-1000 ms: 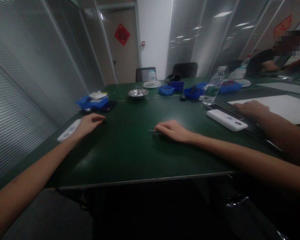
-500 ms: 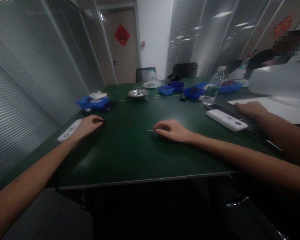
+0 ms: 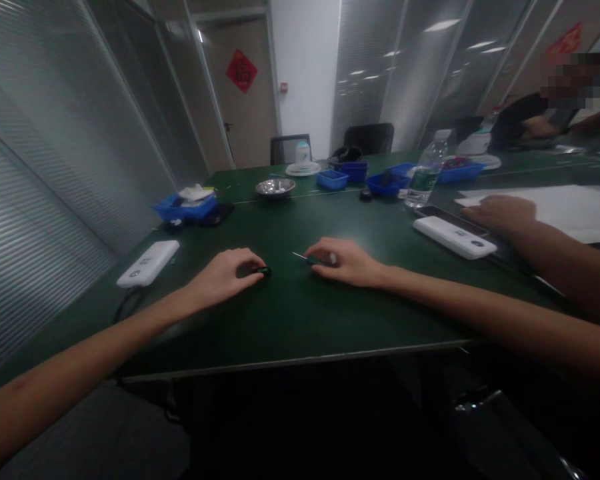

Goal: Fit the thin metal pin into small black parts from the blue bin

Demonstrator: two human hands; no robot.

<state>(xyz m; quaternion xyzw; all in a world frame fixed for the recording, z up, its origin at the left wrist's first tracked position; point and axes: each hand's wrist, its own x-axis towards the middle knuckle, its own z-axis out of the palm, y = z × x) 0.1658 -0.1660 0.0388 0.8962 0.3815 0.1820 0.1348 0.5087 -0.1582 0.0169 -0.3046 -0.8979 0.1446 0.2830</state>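
Observation:
My left hand (image 3: 226, 275) is above the green table (image 3: 260, 327), its thumb and fingers pinching a small dark object (image 3: 265, 271) whose kind I cannot make out. To its right, my right hand (image 3: 351, 263) is closed round a small screwdriver (image 3: 299, 256). The thin metal shaft points left toward the dark object, with a gap between them. Fingers hide most of the handle; a pale bit shows in the palm.
White power banks (image 3: 150, 263) flank my arms, the left one with a cable. Farther off are a blue tray (image 3: 185, 208), a metal bowl (image 3: 275, 188), blue bins and a water bottle (image 3: 425, 172). Another person's hand (image 3: 503, 215) rests near white paper (image 3: 575, 210) at right.
My left hand has moved right with the dark object, away from the left power bank and closer to my right hand. The screwdriver has tilted slightly. At right, the raised white sheet now lies flat.

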